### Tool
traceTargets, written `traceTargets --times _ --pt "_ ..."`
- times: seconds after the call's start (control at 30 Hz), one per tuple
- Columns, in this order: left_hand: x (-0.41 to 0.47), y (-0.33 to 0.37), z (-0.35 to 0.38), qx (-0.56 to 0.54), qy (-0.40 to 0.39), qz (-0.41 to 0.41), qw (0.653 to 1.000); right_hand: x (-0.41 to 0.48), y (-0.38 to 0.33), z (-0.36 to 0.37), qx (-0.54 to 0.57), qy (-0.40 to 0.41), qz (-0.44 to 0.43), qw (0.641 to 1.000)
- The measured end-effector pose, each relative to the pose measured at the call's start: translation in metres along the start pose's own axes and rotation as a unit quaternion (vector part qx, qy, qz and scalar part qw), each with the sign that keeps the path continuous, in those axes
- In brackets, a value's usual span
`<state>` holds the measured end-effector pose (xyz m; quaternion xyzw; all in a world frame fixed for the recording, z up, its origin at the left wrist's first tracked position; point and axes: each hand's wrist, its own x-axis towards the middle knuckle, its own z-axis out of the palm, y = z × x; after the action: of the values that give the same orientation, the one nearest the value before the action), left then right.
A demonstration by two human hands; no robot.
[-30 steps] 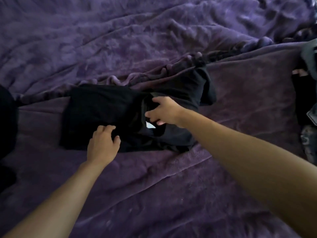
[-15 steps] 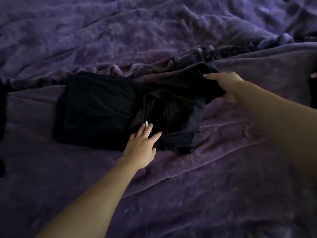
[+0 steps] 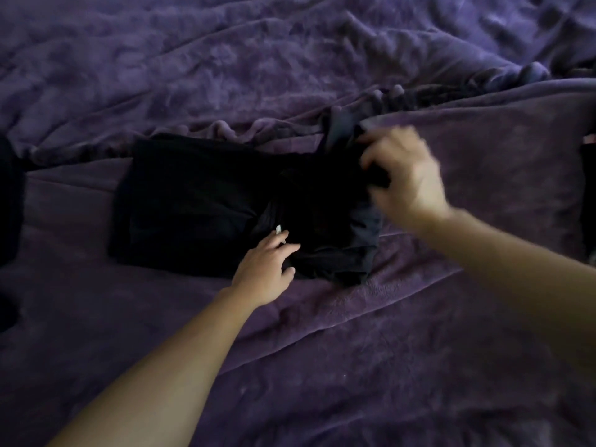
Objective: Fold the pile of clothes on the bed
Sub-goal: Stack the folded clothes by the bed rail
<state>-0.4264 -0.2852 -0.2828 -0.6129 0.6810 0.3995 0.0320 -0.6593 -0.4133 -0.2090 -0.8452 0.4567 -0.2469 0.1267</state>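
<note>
A black garment (image 3: 200,201) lies across the middle of the bed (image 3: 419,350), its left half folded flat into a rectangle, its right end bunched and lifted, a small white tag (image 3: 278,229) near its front edge.

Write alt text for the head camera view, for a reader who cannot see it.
Two bare hands fold a black garment on a purple blanket: the left hand rests flat on it near a white tag, while the blurred right hand grips the garment's right end.

left hand (image 3: 265,268) flat, fingers straight | right hand (image 3: 407,175) curled, gripping garment (image 3: 200,204)
</note>
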Motion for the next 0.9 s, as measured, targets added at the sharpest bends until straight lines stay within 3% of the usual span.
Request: traceTargets --times 0.07,0.1,0.17,0.2,0.27,0.33,0.4,0.47,0.5,0.57,0.63,0.77,0.9 --pt "-0.006 0.000 -0.008 -0.053 0.025 -0.027 0.998 -0.033 -0.022 0.011 -0.091 -0.168 -0.095 0.977" --pt "-0.010 0.000 -0.013 -0.063 0.042 -0.036 0.996 -0.051 -0.026 0.020 -0.154 -0.292 -0.108 0.938" --pt "-0.017 -0.001 -0.020 -0.038 0.092 -0.040 0.994 -0.081 -0.027 0.034 -0.243 -0.456 -0.062 0.854" --pt "-0.020 -0.001 -0.023 -0.010 0.125 -0.029 0.992 -0.089 -0.026 0.038 -0.245 -0.472 -0.032 0.847" --pt "-0.021 0.004 -0.027 0.045 0.186 0.025 0.981 -0.092 -0.029 0.042 -0.165 -0.417 0.008 0.893" --pt "-0.017 0.014 -0.026 0.087 0.201 0.090 0.972 -0.089 -0.035 0.040 -0.047 -0.257 0.043 0.964" --pt "-0.010 0.024 -0.017 0.135 0.137 0.115 0.975 -0.084 -0.029 0.033 0.004 -0.069 0.132 0.989" --pt "-0.003 0.022 -0.007 0.176 0.045 0.080 0.980 -0.077 -0.016 0.026 0.011 0.021 0.305 0.952" --pt "0.000 0.019 -0.002 0.193 0.009 0.061 0.979 -0.074 -0.008 0.025 0.039 0.013 0.409 0.912" --pt "0.004 0.014 0.005 0.208 -0.020 0.045 0.977 -0.070 0.001 0.030 0.186 -0.040 0.572 0.798" --pt "0.007 0.011 0.009 0.198 -0.024 0.045 0.979 -0.068 0.002 0.040 0.296 -0.100 0.617 0.722" --pt "-0.003 0.005 -0.001 0.084 0.028 0.060 0.994 -0.059 -0.012 0.039 0.333 -0.110 0.598 0.721" --pt "-0.031 -0.022 -0.034 -0.119 0.216 -0.005 0.969 -0.021 -0.061 0.017 0.356 -0.069 0.553 0.750"
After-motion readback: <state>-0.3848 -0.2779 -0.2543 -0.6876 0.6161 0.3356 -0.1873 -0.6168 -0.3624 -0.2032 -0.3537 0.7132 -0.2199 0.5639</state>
